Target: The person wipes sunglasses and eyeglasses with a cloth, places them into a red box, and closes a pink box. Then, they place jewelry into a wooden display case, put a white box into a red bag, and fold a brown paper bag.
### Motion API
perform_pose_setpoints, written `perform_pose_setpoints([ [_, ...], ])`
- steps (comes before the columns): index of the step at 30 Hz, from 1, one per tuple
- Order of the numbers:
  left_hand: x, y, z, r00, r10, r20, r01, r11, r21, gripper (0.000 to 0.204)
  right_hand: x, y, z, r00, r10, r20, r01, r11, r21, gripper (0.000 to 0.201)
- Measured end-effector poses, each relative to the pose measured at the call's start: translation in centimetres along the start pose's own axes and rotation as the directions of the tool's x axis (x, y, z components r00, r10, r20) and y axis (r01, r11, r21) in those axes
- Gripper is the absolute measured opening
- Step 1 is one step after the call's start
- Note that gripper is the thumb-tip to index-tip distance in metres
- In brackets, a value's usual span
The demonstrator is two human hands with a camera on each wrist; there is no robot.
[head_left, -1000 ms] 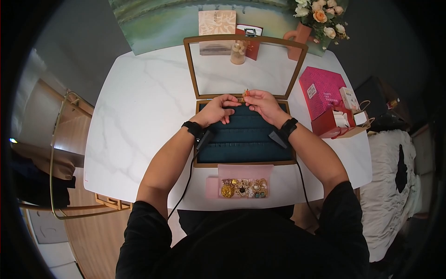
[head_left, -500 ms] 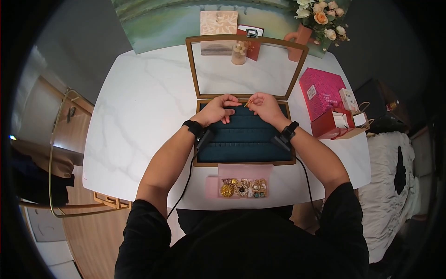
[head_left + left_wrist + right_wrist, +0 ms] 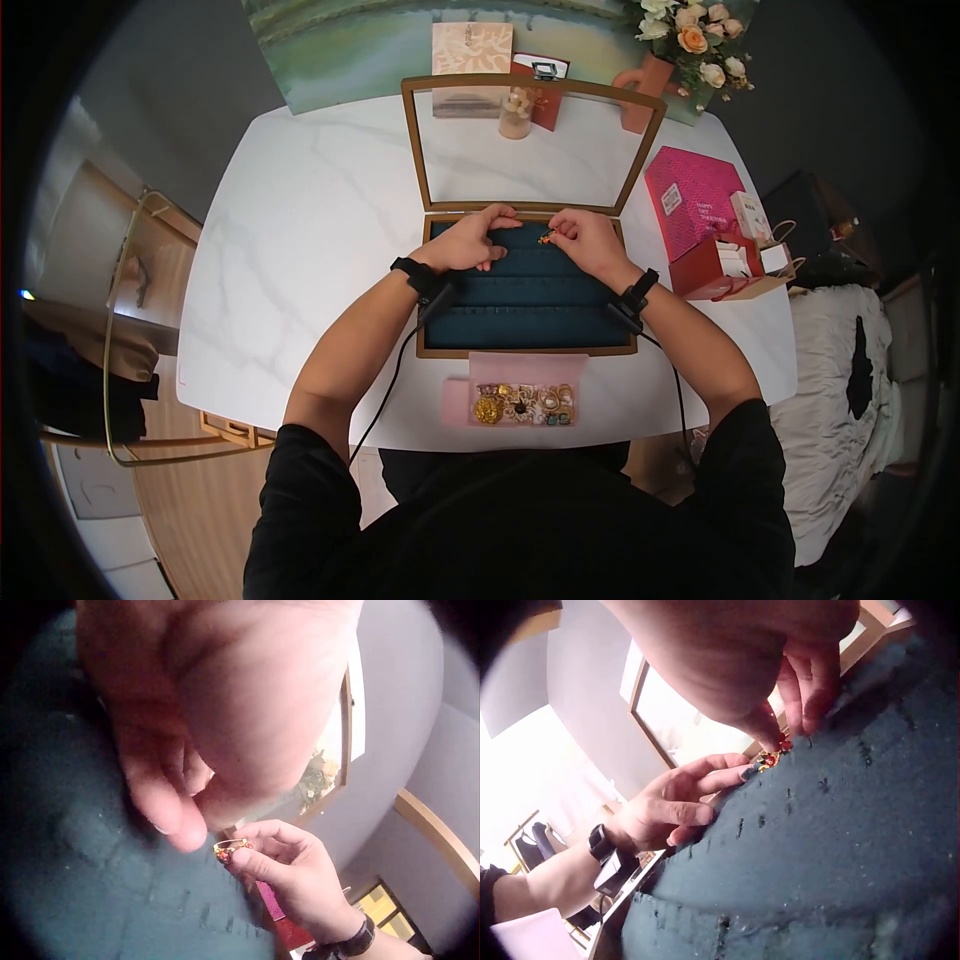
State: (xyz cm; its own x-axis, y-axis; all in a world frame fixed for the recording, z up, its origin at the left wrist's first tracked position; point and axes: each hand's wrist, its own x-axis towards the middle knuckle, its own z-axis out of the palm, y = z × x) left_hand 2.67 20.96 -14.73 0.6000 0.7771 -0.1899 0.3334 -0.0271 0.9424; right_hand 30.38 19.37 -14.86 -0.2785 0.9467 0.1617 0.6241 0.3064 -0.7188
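Note:
My right hand [image 3: 588, 245] pinches a small gold jewellery piece with red stones [image 3: 771, 760] between thumb and fingertips. In the left wrist view, a thin gold bar arches from the piece's red cluster [image 3: 225, 855]. It is low over the back of the dark teal padding [image 3: 530, 290], which has rows of short slits. My left hand [image 3: 475, 240] lies over the back left of that padding, fingers bent loosely with nothing in them. The padding fills a wooden jewellery case [image 3: 525, 354] whose framed clear lid [image 3: 412, 140] stands up at the back.
In front of the case, a pink box [image 3: 456, 403] holds several brooches and other jewellery pieces. A magenta box [image 3: 690, 195] and a red box [image 3: 700, 268] stand at the right. Behind the lid are a glass jar [image 3: 515, 115] and a flower vase [image 3: 648, 90].
My right hand has moved rightward and nearer, away from the left hand, bringing the jewellery piece down towards the padding. The left hand has stayed almost in place.

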Motion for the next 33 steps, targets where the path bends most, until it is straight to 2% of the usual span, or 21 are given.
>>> perform_pose_setpoints([
  [1,0.1,-0.5,-0.2,0.999,0.023,0.032,-0.022,0.999,-0.041,0.069,0.0,-0.1,-0.1,0.999,-0.054,-0.006,0.054,0.997,-0.056,0.018],
  [4,0.4,-0.7,-0.6,0.998,0.018,0.067,-0.009,0.991,-0.131,0.07,0.1,-0.3,-0.3,0.995,-0.098,-0.01,0.096,0.988,-0.125,0.021],
  [11,0.7,-1.4,-0.7,0.997,0.021,0.074,-0.009,0.987,-0.16,0.067,0.3,-0.5,0.1,0.984,-0.175,-0.024,0.166,0.966,-0.198,0.018],
  [13,0.8,-1.6,-0.7,0.997,0.026,0.07,-0.014,0.985,-0.171,0.066,0.3,-1.1,-0.1,0.998,-0.066,-0.008,0.066,0.995,-0.077,0.015],
  [23,0.9,-1.2,-1.0,0.993,0.016,0.115,0.003,0.987,-0.163,0.066,0.4,-0.9,-0.8,1.0,-0.011,0.012,0.012,0.99,-0.138,0.013],
  [26,1.0,-1.2,-1.1,0.992,0.01,0.122,0.014,0.981,-0.192,0.067,0.3,-0.8,-0.9,1.0,0.028,0.014,-0.026,0.994,-0.108,0.014],
  [28,1.0,-1.1,-1.1,0.992,-0.006,0.122,0.033,0.975,-0.221,0.068,0.3,-0.5,-0.8,0.998,0.064,0.015,-0.059,0.977,-0.203,0.014],
  [31,1.2,-1.7,-1.4,0.99,0.005,0.142,0.038,0.955,-0.295,0.065,0.3,-1.1,-1.0,0.995,0.096,0.029,-0.09,0.98,-0.178,0.014],
  [33,1.4,-1.5,-1.6,0.99,-0.01,0.138,0.053,0.949,-0.31,0.063,0.2,-1.3,-0.6,0.998,0.062,0.014,-0.059,0.986,-0.153,0.013],
])
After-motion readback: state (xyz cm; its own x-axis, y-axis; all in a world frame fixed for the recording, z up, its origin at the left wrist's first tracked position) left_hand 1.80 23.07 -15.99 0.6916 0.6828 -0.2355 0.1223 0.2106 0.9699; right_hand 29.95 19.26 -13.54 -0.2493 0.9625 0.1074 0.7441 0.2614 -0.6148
